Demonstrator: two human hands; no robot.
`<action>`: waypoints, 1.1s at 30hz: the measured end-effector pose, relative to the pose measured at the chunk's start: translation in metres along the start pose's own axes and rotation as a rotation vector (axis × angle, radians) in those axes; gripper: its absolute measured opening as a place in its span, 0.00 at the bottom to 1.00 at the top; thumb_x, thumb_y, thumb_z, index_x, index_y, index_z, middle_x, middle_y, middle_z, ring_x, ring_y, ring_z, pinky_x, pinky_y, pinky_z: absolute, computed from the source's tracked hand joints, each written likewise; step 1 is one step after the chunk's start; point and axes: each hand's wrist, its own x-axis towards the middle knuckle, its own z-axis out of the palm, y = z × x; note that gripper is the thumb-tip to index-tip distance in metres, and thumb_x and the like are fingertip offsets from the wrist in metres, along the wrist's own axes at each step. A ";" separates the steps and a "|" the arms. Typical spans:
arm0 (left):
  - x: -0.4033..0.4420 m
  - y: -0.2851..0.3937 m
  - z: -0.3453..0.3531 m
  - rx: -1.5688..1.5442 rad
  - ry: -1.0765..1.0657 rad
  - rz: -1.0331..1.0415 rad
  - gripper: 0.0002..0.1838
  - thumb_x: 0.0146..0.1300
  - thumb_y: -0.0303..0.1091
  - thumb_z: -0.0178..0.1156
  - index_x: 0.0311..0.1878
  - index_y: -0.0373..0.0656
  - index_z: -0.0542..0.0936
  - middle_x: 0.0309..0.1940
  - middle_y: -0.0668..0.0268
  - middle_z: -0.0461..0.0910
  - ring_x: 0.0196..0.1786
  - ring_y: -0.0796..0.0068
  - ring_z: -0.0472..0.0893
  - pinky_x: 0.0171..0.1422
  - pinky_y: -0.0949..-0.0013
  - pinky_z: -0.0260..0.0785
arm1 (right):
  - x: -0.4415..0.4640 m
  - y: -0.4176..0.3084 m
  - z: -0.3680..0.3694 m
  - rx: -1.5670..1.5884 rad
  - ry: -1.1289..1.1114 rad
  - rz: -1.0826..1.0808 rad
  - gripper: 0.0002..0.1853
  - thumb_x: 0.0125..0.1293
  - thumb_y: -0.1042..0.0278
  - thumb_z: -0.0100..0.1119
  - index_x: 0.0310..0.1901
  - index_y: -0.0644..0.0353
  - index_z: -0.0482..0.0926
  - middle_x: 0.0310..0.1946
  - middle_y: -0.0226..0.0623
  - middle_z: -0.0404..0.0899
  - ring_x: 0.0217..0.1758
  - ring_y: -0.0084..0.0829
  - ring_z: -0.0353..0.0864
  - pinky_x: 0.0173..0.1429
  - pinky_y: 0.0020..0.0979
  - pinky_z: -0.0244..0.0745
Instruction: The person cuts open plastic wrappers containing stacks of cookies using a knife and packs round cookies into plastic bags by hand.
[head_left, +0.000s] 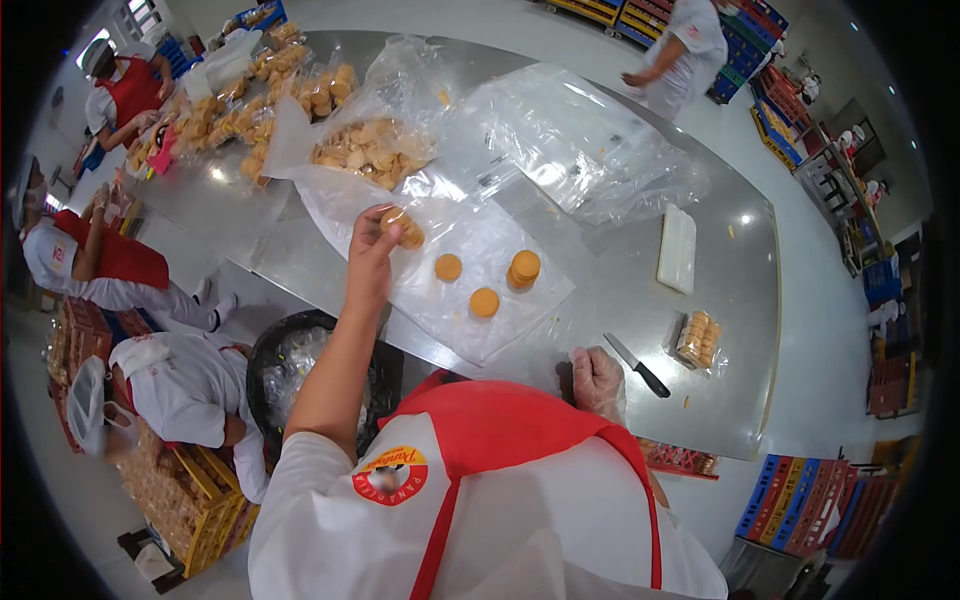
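Observation:
My left hand [371,250] is closed around a short stack of round golden cookies [403,228] above a clear plastic sheet [455,318]. On that sheet lie a single cookie [448,267], another cookie [485,302] and a small pile of cookies [523,269]. Beyond them is a large clear bag with many cookies [372,150]. My right hand [598,383], in a thin clear glove, forms a fist at the table's near edge; whatever it may hold is hidden. Just right of it lies a black-handled knife [640,368].
A packed bag of cookies [698,339] and a white block [677,249] sit on the metal table [745,290]. Several filled bags [235,115] crowd the far left. A black bin [262,360] stands left of me, and a co-worker [180,385] bends beside it.

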 end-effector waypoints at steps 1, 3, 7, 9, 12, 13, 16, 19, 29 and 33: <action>0.002 -0.004 0.001 0.038 -0.001 -0.010 0.19 0.65 0.30 0.62 0.58 0.40 0.73 0.51 0.66 0.76 0.53 0.75 0.75 0.61 0.70 0.66 | 0.000 0.001 0.000 0.007 0.007 -0.011 0.16 0.69 0.63 0.59 0.25 0.61 0.73 0.17 0.39 0.70 0.20 0.30 0.67 0.27 0.34 0.65; 0.006 -0.011 0.001 0.116 -0.002 -0.031 0.20 0.65 0.30 0.63 0.58 0.40 0.73 0.50 0.65 0.77 0.52 0.76 0.76 0.59 0.70 0.68 | 0.002 0.001 0.002 0.023 0.021 -0.032 0.15 0.68 0.68 0.61 0.24 0.62 0.72 0.15 0.37 0.69 0.19 0.25 0.64 0.24 0.32 0.64; 0.008 -0.020 0.000 0.150 0.023 -0.076 0.20 0.64 0.30 0.63 0.58 0.40 0.73 0.49 0.65 0.77 0.49 0.76 0.76 0.57 0.72 0.69 | 0.002 -0.005 0.001 0.002 0.013 -0.008 0.15 0.68 0.67 0.61 0.24 0.61 0.72 0.15 0.38 0.68 0.19 0.26 0.65 0.25 0.32 0.64; 0.008 -0.020 -0.002 0.155 0.023 -0.093 0.20 0.64 0.30 0.63 0.58 0.39 0.73 0.49 0.65 0.77 0.49 0.76 0.76 0.57 0.73 0.69 | 0.002 -0.002 0.001 0.001 -0.004 0.015 0.15 0.68 0.66 0.61 0.24 0.62 0.73 0.16 0.39 0.69 0.19 0.28 0.67 0.25 0.33 0.64; 0.009 -0.019 -0.003 0.151 0.031 -0.115 0.20 0.63 0.30 0.64 0.58 0.39 0.73 0.48 0.65 0.77 0.49 0.76 0.76 0.56 0.72 0.69 | 0.001 0.000 -0.003 -0.011 -0.014 0.044 0.13 0.67 0.65 0.61 0.26 0.61 0.76 0.17 0.42 0.72 0.20 0.35 0.72 0.27 0.37 0.67; 0.009 -0.014 -0.001 0.207 0.035 -0.113 0.20 0.63 0.30 0.64 0.58 0.39 0.73 0.48 0.65 0.77 0.49 0.76 0.76 0.56 0.72 0.69 | 0.002 0.006 -0.008 -0.134 0.052 -0.059 0.12 0.66 0.65 0.61 0.27 0.60 0.77 0.19 0.43 0.73 0.21 0.37 0.73 0.28 0.38 0.69; 0.006 -0.006 -0.001 0.328 0.047 -0.101 0.20 0.63 0.30 0.64 0.58 0.39 0.74 0.47 0.66 0.78 0.49 0.77 0.76 0.55 0.73 0.68 | 0.004 0.023 -0.042 -0.398 0.194 -0.125 0.07 0.65 0.65 0.62 0.34 0.59 0.80 0.26 0.44 0.78 0.28 0.44 0.78 0.35 0.42 0.73; 0.010 -0.008 -0.003 0.319 0.025 -0.086 0.21 0.62 0.29 0.65 0.57 0.37 0.74 0.46 0.65 0.78 0.49 0.77 0.76 0.55 0.72 0.70 | 0.010 -0.007 -0.084 -0.701 0.147 -0.095 0.09 0.64 0.67 0.61 0.43 0.59 0.80 0.37 0.44 0.79 0.40 0.46 0.78 0.45 0.44 0.74; 0.013 -0.002 -0.007 0.596 -0.080 -0.004 0.21 0.61 0.30 0.66 0.56 0.38 0.74 0.47 0.65 0.78 0.49 0.76 0.76 0.54 0.73 0.70 | -0.006 0.023 -0.092 -0.908 -0.098 0.055 0.14 0.63 0.71 0.58 0.50 0.63 0.76 0.42 0.48 0.77 0.48 0.49 0.76 0.53 0.45 0.73; 0.017 -0.004 -0.008 0.528 -0.043 0.024 0.21 0.59 0.32 0.68 0.54 0.38 0.75 0.46 0.63 0.80 0.49 0.75 0.77 0.53 0.72 0.71 | -0.004 0.045 -0.091 -0.982 -0.064 0.001 0.13 0.60 0.77 0.56 0.48 0.65 0.76 0.38 0.49 0.77 0.44 0.49 0.76 0.50 0.44 0.73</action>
